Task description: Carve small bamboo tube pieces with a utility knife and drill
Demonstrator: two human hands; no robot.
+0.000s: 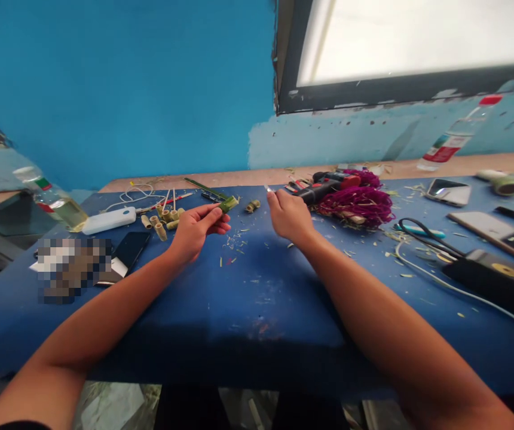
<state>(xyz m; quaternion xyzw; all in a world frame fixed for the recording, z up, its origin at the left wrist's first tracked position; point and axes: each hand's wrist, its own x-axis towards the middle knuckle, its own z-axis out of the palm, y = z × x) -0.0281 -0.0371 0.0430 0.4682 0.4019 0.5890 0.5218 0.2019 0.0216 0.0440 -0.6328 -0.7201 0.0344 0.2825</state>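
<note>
Wall [149, 89]: blue, behind the desk [257, 334].
Left hand [199, 228]: pinches a green piece [229, 205] by its near end, presumably exposing the tip.
Tubes [161, 231]: beside that hand, probably grouped for easy reach.
Right hand [289, 216]: curled around a small pale object [268, 188], mostly hidden.
Surface: blue, littered with shavings [235, 242].

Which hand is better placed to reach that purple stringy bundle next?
Probably the right hand: it is nearest the purple bundle, though it seems to pinch something small. The left hand is farther off, holding a green piece.
</note>
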